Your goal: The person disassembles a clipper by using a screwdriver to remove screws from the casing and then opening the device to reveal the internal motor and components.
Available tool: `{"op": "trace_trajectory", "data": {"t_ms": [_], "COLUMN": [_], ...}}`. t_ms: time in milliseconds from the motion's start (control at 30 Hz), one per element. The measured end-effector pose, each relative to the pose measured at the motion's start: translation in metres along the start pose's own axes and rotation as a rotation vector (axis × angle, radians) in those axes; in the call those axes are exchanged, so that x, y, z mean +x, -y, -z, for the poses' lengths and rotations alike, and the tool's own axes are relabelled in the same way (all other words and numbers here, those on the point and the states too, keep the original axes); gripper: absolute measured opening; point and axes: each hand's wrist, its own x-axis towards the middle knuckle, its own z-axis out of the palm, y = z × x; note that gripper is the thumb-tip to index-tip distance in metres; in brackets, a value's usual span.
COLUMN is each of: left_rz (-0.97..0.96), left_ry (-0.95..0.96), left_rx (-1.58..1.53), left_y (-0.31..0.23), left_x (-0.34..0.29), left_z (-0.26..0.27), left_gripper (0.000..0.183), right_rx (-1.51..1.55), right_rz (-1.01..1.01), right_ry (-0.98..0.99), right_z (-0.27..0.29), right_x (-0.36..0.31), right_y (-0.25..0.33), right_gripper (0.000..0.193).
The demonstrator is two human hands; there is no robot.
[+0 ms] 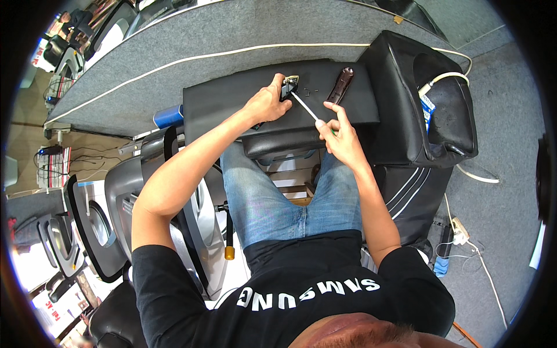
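My left hand [269, 103] grips a small dark device [288, 88] against the black padded surface. A brass-coloured metal piece shows at the device's top end; it looks like an opened hair clipper, though most of it is hidden by my fingers. A screwdriver [306, 108] with a long pale shaft is held in my right hand [341, 134], its tip touching or very close to the device. My right index finger points forward, off the handle. To the right lies a glossy dark brown casing piece [340, 85]. Several tiny dark parts [308, 91] are scattered between the casing piece and the device.
The black padded bench top [214, 98] spans the space before my knees. A black padded armrest block [394, 98] stands at its right, with a white cable [447, 76] and a blue packet [428, 110]. A blue box [169, 117] sits left. Salon-style chairs [93, 214] crowd the left side.
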Motion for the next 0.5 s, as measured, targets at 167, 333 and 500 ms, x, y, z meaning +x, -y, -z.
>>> {"op": "trace_trajectory", "data": {"t_ms": [167,333,500], "left_rz": [0.020,0.027,0.000], "left_ry": [0.011,0.009,-0.006], "left_rx": [0.006,0.005,0.005], "left_y": [-0.002,-0.005,-0.002], "left_x": [-0.001,-0.002,-0.004], "left_z": [0.002,0.005,0.001], "left_gripper": [0.058,0.058,0.057], "right_rx": [0.155,0.132,0.167], "right_rz": [-0.094,-0.017,-0.119], "right_ry": [0.059,0.043,0.058], "right_z": [0.001,-0.001,-0.003], "right_x": [-0.001,-0.007,-0.003], "right_y": [0.010,0.013,0.008], "right_gripper": [0.060,0.061,0.060]}}
